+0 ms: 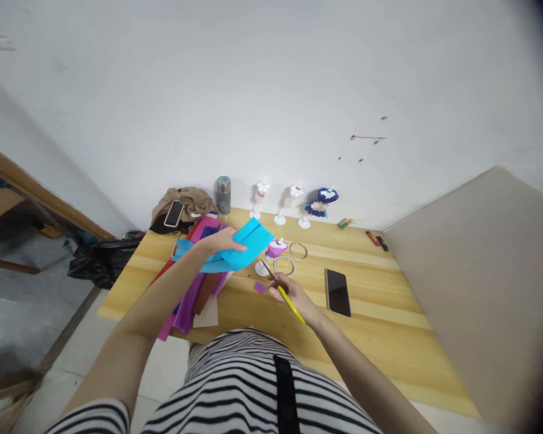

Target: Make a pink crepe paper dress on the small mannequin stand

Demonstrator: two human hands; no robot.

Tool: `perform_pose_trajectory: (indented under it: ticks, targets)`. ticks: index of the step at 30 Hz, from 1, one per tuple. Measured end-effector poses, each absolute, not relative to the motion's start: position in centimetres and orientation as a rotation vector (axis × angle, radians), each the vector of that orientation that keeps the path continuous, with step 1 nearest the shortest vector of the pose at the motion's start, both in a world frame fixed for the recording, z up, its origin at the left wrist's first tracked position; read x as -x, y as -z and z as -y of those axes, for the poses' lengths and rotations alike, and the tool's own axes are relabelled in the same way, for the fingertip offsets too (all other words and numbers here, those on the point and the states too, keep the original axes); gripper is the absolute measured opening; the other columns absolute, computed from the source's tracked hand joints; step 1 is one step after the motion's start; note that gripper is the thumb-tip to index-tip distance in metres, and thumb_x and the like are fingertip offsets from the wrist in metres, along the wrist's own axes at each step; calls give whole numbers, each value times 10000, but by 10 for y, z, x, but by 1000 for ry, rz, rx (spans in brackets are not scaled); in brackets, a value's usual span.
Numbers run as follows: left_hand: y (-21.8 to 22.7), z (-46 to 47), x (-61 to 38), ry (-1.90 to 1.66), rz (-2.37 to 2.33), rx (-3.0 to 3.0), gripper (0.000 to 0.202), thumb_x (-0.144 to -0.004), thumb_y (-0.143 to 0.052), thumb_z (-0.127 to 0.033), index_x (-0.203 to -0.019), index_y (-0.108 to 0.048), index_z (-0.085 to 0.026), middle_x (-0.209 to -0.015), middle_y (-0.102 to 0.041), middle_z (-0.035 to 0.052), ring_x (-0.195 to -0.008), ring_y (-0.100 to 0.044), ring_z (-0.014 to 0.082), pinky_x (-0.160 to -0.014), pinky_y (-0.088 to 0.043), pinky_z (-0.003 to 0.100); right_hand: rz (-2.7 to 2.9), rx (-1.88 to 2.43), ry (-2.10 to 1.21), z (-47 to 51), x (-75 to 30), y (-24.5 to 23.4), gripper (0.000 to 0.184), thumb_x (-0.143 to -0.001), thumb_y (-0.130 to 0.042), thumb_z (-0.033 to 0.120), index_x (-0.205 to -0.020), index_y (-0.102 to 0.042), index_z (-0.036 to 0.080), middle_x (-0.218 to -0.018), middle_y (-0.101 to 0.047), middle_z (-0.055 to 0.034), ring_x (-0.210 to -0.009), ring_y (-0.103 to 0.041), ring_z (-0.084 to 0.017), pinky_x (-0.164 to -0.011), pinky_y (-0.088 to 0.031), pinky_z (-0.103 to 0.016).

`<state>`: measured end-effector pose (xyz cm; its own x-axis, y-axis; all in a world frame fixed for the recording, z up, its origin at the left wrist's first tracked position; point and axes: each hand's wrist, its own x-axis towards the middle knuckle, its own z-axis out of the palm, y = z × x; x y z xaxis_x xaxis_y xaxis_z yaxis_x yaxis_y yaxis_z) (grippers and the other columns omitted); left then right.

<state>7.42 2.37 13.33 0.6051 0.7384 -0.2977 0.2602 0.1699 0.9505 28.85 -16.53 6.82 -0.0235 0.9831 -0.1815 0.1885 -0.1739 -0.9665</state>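
Note:
My left hand (219,242) holds a folded light blue paper sheet (244,248) lifted above a pile of coloured paper sheets (194,289) on the wooden table (380,301). My right hand (289,295) grips yellow-handled scissors (283,289), blades pointing up-left toward the blue sheet, tips just below its edge. A small purple paper scrap (259,287) lies beside the right hand.
A black phone (338,292) lies right of my right hand. Tape rings (284,265) and a pink-topped small object (277,247) sit behind the scissors. At the back stand a grey flask (223,194), three small paper figures (294,205), a brown cloth with a second phone (174,213).

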Motion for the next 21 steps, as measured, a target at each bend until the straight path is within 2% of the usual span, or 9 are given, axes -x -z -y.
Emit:
perform_pose_trajectory:
  ticks: [7,12,15,18,21]
  targets:
    - [-142,-22,-80,-220,-884,-1519,180,-599,-882,-229,-683,-758,-130,-653,-729,53,-639,-664,195,-632,-564,275,1303,1438,-1267,164,-284,-68,457,-758,-788,549,-1013,-682,186,-773,-605,12,-699,-546,-161,-649,-443,-301]
    - [-152,-15,-74,-209,-903,-1579,166,-675,-850,-232,-738,-759,-109,-651,-715,-5,-651,-644,146,-592,-497,183,1314,1430,-1261,159,-281,-72,450,-767,-771,548,-1009,-690,177,-770,-622,8,-704,-559,-168,-654,-456,-307]
    - [-156,-12,-72,-191,-916,-1591,168,-694,-842,-247,-712,-739,-115,-635,-704,-19,-630,-618,137,-561,-472,177,1323,1435,-1270,157,-279,-75,420,-749,-783,522,-972,-683,180,-783,-629,7,-712,-560,-173,-655,-450,-306]
    - [-156,-13,-73,-171,-914,-1591,169,-676,-849,-239,-658,-713,-140,-627,-703,-5,-632,-624,155,-576,-495,208,1328,1440,-1283,157,-278,-77,400,-733,-799,489,-961,-678,184,-780,-635,9,-708,-562,-175,-662,-443,-309]
    - [-153,-17,-74,-149,-924,-1591,214,-601,-882,-222,-583,-677,-168,-588,-680,14,-604,-619,171,-577,-514,249,1316,1433,-1284,158,-278,-79,398,-723,-803,495,-935,-670,186,-769,-647,5,-684,-561,-168,-647,-445,-306]
